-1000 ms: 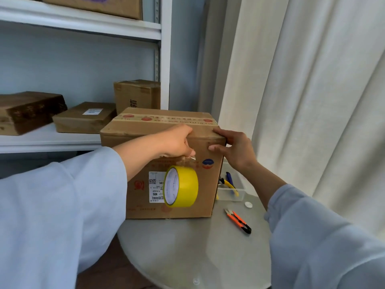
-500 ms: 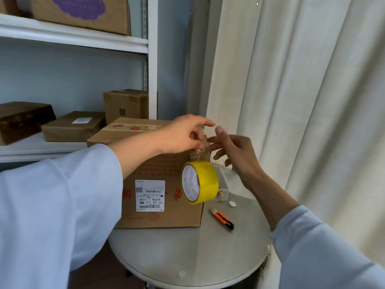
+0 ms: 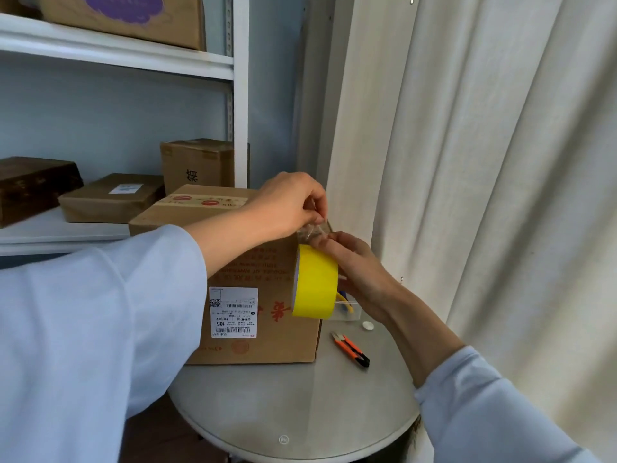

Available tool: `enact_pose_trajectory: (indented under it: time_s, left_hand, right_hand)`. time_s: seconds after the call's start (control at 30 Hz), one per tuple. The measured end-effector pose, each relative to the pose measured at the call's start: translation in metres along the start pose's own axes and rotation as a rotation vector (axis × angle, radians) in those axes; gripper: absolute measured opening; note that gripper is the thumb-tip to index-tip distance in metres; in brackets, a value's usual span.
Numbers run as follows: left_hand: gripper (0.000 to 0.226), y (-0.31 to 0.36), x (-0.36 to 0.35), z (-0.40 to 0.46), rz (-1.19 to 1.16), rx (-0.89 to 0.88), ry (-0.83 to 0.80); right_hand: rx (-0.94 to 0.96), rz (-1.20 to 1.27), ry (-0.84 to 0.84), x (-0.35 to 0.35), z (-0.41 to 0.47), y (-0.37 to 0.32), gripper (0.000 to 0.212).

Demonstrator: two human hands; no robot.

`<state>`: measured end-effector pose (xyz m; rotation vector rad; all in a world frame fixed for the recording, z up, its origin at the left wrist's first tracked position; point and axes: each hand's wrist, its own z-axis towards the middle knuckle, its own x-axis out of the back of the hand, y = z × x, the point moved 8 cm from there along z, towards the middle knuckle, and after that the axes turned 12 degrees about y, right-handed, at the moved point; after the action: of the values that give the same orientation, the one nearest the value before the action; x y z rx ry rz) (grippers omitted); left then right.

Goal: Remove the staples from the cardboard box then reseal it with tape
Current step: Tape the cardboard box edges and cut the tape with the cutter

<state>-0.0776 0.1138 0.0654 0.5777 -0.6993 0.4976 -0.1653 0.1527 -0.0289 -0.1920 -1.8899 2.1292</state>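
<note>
The cardboard box (image 3: 260, 315) stands on a round grey table (image 3: 300, 412), a white shipping label on its front and printed tape across its top. A yellow tape roll (image 3: 315, 282) hangs in the air at the box's top right corner. My left hand (image 3: 287, 205) pinches the clear tape strip (image 3: 312, 230) just above the roll. My right hand (image 3: 354, 265) is behind the roll, its fingertips on the same strip. How the right hand supports the roll is hidden.
An orange utility knife (image 3: 350, 349) lies on the table right of the box, beside a small clear container (image 3: 349, 305) and a white cap (image 3: 368, 325). White shelves (image 3: 117, 58) with several parcels stand behind. A curtain (image 3: 484, 195) hangs close on the right.
Both hands left the box's top edge and came together at the tape strip above the roll. The roll swung right, from the box front to its right corner. The view shifted left.
</note>
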Motion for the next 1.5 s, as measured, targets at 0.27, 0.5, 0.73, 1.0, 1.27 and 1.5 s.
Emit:
enact_pose_trajectory:
  time_s: [0.27, 0.5, 0.73, 1.0, 1.27, 1.5]
  left_hand:
    - [0.005, -0.005, -0.001, 0.022, 0.036, -0.038, 0.043]
    - [0.003, -0.007, -0.025, 0.034, 0.017, -0.069, -0.094]
    - [0.003, -0.009, -0.041, 0.045, 0.033, -0.113, -0.238]
    - [0.006, -0.016, -0.051, 0.057, -0.055, -0.073, -0.322]
    - [0.004, -0.023, -0.056, 0.064, -0.053, -0.079, -0.356]
    - [0.003, -0.031, -0.066, 0.065, -0.084, -0.060, -0.392]
  right_hand:
    - [-0.116, 0.182, -0.026, -0.012, -0.005, 0.006, 0.040]
    - [-0.039, 0.208, 0.025, -0.002, -0.006, 0.018, 0.033]
    - [-0.033, 0.222, 0.088, -0.006, -0.005, 0.029, 0.045]
    - [-0.072, 0.201, 0.177, 0.001, 0.000, 0.024, 0.077]
    - [-0.064, 0.179, 0.187, -0.001, 0.001, 0.022, 0.068]
    - [-0.086, 0.180, 0.181, -0.001, 0.002, 0.022, 0.085]
